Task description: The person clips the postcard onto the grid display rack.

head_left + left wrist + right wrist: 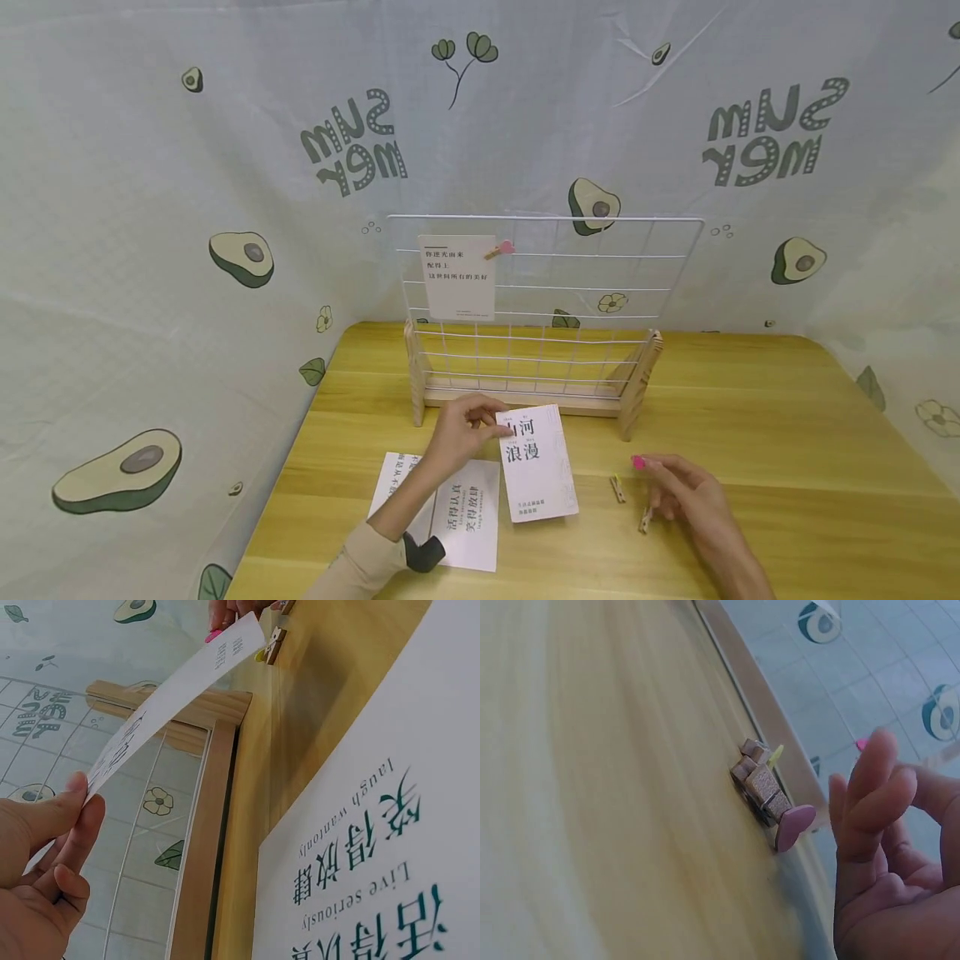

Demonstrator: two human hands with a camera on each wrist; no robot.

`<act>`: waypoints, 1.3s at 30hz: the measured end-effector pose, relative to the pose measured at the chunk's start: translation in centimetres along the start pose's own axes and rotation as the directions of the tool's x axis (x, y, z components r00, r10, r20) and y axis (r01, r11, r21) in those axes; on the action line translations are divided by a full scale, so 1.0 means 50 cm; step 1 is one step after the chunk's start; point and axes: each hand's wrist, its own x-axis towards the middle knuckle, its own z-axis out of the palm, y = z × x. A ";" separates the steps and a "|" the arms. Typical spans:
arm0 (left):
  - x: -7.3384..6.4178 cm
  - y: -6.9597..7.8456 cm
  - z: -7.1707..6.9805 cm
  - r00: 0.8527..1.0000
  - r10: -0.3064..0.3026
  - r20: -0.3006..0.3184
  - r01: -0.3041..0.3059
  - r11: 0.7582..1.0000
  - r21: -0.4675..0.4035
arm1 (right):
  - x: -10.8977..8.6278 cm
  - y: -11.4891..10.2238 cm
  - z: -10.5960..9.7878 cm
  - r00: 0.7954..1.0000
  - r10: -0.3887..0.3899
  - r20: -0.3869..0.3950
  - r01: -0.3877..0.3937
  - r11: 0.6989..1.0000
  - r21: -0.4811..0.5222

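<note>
My left hand [454, 435] pinches a white card [536, 475] printed with dark characters by its upper left edge, raised in front of the rack. My right hand [693, 498] pinches a small clothespin [638, 462]; only its bright pink end shows past the fingertips, and the rest is hidden. Below that hand lies a second clothespin [763, 787] with a pink heart. Beside it is a yellow-tipped clothespin [617, 488]. A white wire grid rack [540, 337] on wooden feet stands behind both hands. One card [459, 287] hangs on its upper left, with a pink-tipped clothespin [500, 249] at its edge.
Several printed cards [480, 525] lie on the wooden table [750, 400] under my left forearm. A black object [424, 553] sits at the left wrist. Behind the table hangs a pale curtain [510, 158] patterned with avocados.
</note>
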 end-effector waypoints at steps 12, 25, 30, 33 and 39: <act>0.039 0.030 -0.016 0.983 0.136 -0.125 -0.140 0.990 -0.022 | 0.002 0.000 0.004 1.000 -0.021 -0.010 0.022 0.997 0.075; 0.101 0.081 -0.040 0.955 0.253 -0.156 -0.250 0.968 0.038 | -0.001 -0.002 0.017 0.995 -0.050 0.090 0.046 0.998 0.047; 0.123 0.104 -0.042 0.933 0.326 -0.154 -0.318 0.945 0.072 | -0.005 0.000 0.020 0.998 -0.024 0.051 0.024 1.000 -0.002; 0.141 0.123 -0.045 0.909 0.386 -0.157 -0.372 0.922 0.109 | -0.005 0.000 0.020 1.000 0.000 0.023 0.000 1.000 -0.026; 0.180 0.170 -0.046 0.853 0.506 -0.129 -0.488 0.860 0.145 | -0.005 0.000 0.023 0.999 0.030 -0.024 -0.031 0.999 -0.018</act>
